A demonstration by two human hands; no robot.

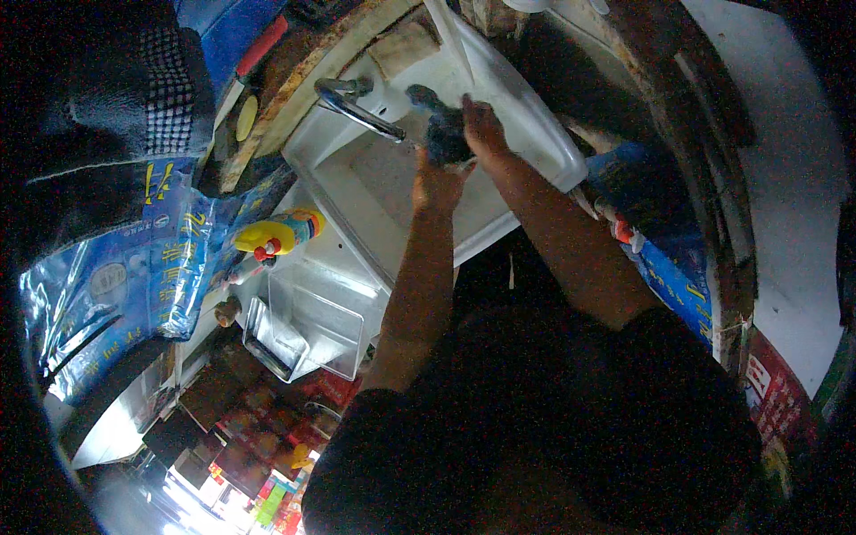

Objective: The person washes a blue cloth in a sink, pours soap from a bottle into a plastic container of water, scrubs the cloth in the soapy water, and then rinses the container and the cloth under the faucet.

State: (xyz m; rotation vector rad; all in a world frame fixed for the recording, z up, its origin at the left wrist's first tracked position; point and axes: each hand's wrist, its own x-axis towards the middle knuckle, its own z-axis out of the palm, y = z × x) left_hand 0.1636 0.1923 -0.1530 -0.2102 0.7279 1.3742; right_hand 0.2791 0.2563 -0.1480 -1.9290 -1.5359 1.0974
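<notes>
Over a white ceramic sink point(391, 227), both of my hands are on a dark, bunched item point(447, 137), apparently a cloth. My left hand point(438, 182) grips its lower edge from the near side, thumb and fingers spread around it. On the right, my right hand point(484, 127) closes on its other side. One dark end point(422, 95) trails toward the sink's back wall. A chrome faucet point(361, 114) curves over the basin, its spout just left of the item. Dim light and blur hide the item's details and some of my fingertips.
Left of the sink are a yellow bottle point(281, 233) with a red cap and clear plastic bins point(314, 328). Blue printed plastic sheeting point(174, 247) hangs farther left. A red-handled knife point(262, 47) lies on the wooden ledge point(294, 73). A pale pipe point(451, 37) descends into the sink.
</notes>
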